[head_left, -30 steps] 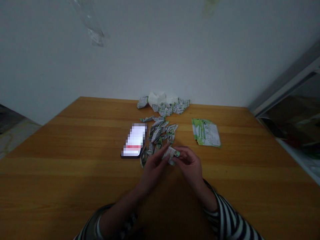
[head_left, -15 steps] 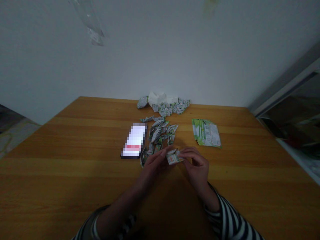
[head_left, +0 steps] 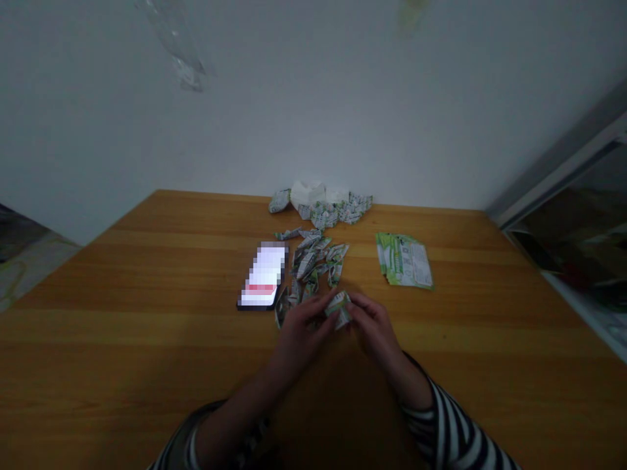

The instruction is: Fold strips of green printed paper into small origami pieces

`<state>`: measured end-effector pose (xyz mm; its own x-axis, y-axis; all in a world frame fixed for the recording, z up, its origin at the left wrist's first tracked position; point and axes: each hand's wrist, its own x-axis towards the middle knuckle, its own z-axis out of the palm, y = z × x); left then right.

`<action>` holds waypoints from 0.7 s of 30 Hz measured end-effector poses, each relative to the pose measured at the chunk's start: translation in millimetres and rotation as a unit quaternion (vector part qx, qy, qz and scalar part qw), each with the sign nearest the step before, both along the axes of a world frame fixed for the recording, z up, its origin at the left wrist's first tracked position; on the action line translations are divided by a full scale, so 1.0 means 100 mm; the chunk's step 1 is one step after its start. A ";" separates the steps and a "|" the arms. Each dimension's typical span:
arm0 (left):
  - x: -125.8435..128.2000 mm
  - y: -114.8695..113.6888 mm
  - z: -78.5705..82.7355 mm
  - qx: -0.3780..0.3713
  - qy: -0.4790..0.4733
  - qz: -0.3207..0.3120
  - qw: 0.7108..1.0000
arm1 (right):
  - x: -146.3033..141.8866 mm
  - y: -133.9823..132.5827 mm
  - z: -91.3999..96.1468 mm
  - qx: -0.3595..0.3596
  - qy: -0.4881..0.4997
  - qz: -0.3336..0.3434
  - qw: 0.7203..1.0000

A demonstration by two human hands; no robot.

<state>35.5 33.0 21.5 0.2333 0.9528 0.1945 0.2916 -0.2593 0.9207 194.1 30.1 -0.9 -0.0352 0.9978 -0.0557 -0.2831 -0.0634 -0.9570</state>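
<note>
A: Sleeve point(head_left: 453, 427) pattern?
B: Black and white stripes, confirmed.
A: Table point(head_left: 147, 346)?
B: Honey-brown, streaked wood grain.
A: Folded paper piece point(head_left: 337, 308)?
B: White, printed green.
A: Leaflets point(head_left: 404, 261)?
B: Bright green and white.

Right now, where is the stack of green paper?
In the head view, the stack of green paper lies on the wooden table, right of the folded paper pieces and beyond the right hand.

Folded paper point(head_left: 339, 307) partly hidden behind fingers point(head_left: 325, 307)
</note>
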 end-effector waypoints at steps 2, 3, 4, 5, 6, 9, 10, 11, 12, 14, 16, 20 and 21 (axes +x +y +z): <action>-0.01 0.00 -0.05 0.093 0.073 0.003 0.993 | -0.01 0.00 0.00 -0.008 -0.015 -0.001 1.000; -0.02 0.00 -0.07 0.133 0.108 0.004 0.985 | -0.01 0.00 0.01 -0.007 -0.029 -0.005 1.000; -0.02 0.00 -0.09 0.165 0.142 0.003 0.976 | -0.02 -0.01 0.02 -0.002 -0.043 -0.011 0.999; -0.03 0.00 -0.11 0.190 0.175 0.000 0.966 | -0.03 -0.03 0.04 0.003 -0.056 -0.019 0.998; -0.03 0.00 -0.12 0.209 0.209 -0.006 0.955 | -0.04 -0.04 0.05 0.007 -0.068 -0.026 0.997; -0.03 -0.02 -0.13 0.236 0.290 -0.023 0.927 | -0.09 -0.07 0.06 0.008 -0.087 -0.038 0.995; -0.03 -0.03 -0.12 0.240 0.305 -0.026 0.921 | -0.11 -0.08 0.05 0.007 -0.091 -0.043 0.995; -0.02 -0.04 -0.11 0.245 0.314 -0.026 0.917 | -0.12 -0.08 0.04 0.006 -0.095 -0.049 0.994; -0.01 -0.05 -0.10 0.249 0.317 -0.024 0.915 | -0.14 -0.08 0.03 0.007 -0.098 -0.057 0.994; 0.00 -0.07 -0.09 0.258 0.317 -0.022 0.912 | -0.16 -0.08 0.02 0.009 -0.098 -0.073 0.992; 0.00 -0.09 -0.08 0.265 0.317 -0.019 0.910 | -0.17 -0.08 0.02 0.004 -0.090 -0.078 0.993; 0.00 -0.10 -0.07 0.273 0.328 -0.002 0.904 | -0.18 -0.08 0.06 0.001 -0.082 -0.090 0.993; 0.01 -0.10 -0.07 0.272 0.332 0.000 0.903 | -0.18 -0.08 0.06 0.006 -0.086 -0.097 0.992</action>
<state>36.1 22.6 14.8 0.4716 0.7580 0.4506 0.7325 -0.6213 0.2783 176.0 22.2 5.5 0.1670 0.9855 -0.0316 -0.1222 -0.0111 -0.9924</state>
